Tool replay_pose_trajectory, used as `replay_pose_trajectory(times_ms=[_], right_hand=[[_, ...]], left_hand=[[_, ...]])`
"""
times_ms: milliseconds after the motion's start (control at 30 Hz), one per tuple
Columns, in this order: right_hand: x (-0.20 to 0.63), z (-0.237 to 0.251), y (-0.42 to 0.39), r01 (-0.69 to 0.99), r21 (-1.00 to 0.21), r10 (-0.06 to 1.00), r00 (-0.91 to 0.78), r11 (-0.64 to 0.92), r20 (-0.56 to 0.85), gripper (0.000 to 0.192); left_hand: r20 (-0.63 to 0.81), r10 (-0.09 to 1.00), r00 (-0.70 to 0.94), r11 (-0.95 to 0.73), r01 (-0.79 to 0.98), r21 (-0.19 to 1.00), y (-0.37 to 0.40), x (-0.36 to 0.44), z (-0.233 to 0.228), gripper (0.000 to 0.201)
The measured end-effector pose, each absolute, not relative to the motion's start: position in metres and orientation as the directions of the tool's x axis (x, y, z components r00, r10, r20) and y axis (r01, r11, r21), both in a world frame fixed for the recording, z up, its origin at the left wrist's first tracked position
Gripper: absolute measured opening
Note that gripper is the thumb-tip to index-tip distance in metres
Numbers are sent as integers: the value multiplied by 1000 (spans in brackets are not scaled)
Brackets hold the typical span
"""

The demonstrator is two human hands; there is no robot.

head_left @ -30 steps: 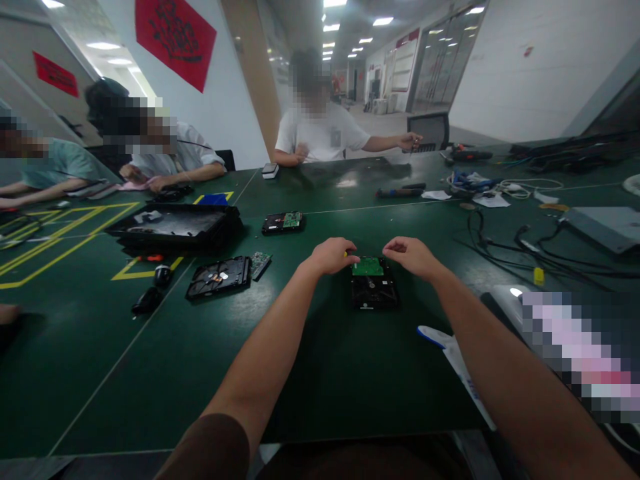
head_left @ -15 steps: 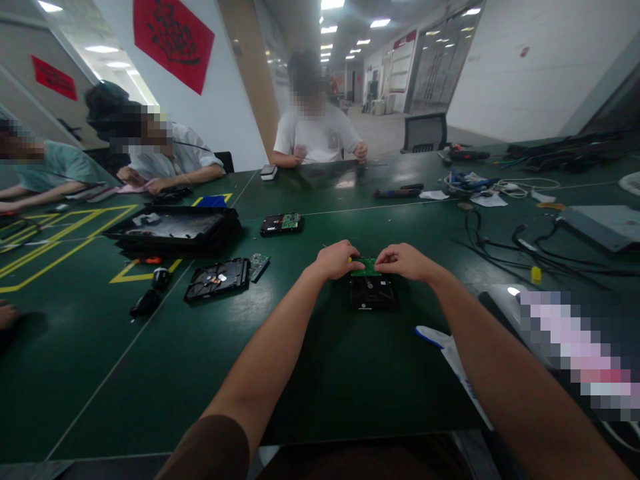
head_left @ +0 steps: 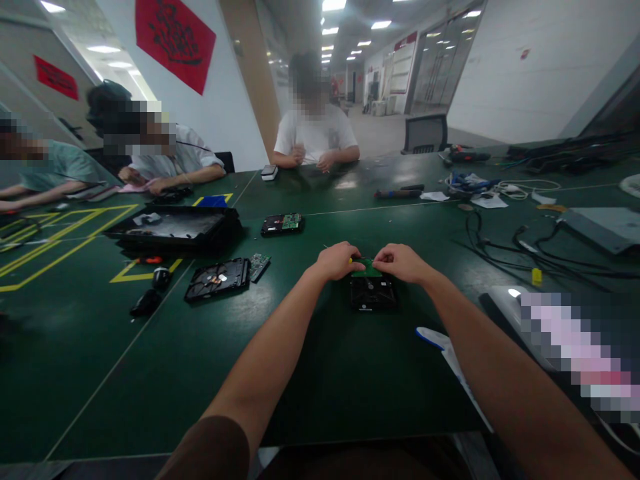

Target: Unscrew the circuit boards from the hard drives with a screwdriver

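Observation:
A black hard drive [head_left: 373, 295] lies on the green table in front of me, with a green circuit board [head_left: 369, 270] at its far end. My left hand [head_left: 341, 260] is closed at the board's left edge, thumb against it. A small yellow end and a thin shaft show at that hand, perhaps of one slim tool; its kind is hard to make out. From the right, my right hand [head_left: 397, 262] pinches the board's edge between thumb and fingers. The fingertips behind the board are partly hidden.
Left of my arms are another hard drive [head_left: 219, 279], a loose circuit board [head_left: 259, 267] and a black tray [head_left: 173, 227]. A further drive [head_left: 282, 224] lies beyond. Black cables [head_left: 520, 250], a metal box [head_left: 600, 225] and a white-blue glove-like item [head_left: 435, 337] are rightward. People sit opposite.
My right hand has shifted slightly left along the circuit board; my left hand stays nearly still. The person opposite has brought their hands closer together.

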State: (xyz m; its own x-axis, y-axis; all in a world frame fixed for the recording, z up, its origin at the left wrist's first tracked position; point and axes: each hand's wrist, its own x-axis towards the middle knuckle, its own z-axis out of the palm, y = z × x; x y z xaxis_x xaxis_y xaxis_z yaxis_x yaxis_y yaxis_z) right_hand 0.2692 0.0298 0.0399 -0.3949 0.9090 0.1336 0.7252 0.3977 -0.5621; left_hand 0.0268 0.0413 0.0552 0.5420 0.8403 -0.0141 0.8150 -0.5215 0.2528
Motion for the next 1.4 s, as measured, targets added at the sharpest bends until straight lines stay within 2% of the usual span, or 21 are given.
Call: replay_pose_trajectory(times_ms=[533, 767, 933, 1033, 1167, 1400], right_hand=[[267, 39, 28, 728, -554, 910, -379, 404, 165, 19], [273, 30, 34, 685, -621, 921, -342, 380, 187, 19], [271, 30, 33, 731, -567, 922, -247, 379, 298, 15], [264, 31, 31, 711, -543, 891, -295, 447, 346, 23], [256, 30, 26, 712, -509, 875, -400, 485, 274, 39], [249, 28, 30, 765, -471, 889, -445, 440, 107, 42]], left_hand=[[-5, 846, 533, -509, 811, 289, 41, 28, 55, 39], [12, 836, 548, -529, 801, 281, 43, 27, 53, 38], [2, 841, 541, -519, 807, 282, 43, 27, 53, 38], [2, 840, 543, -522, 806, 278, 43, 27, 53, 40], [3, 835, 550, -531, 805, 264, 43, 26, 53, 42], [-6, 838, 546, -523, 805, 280, 43, 27, 54, 42]])
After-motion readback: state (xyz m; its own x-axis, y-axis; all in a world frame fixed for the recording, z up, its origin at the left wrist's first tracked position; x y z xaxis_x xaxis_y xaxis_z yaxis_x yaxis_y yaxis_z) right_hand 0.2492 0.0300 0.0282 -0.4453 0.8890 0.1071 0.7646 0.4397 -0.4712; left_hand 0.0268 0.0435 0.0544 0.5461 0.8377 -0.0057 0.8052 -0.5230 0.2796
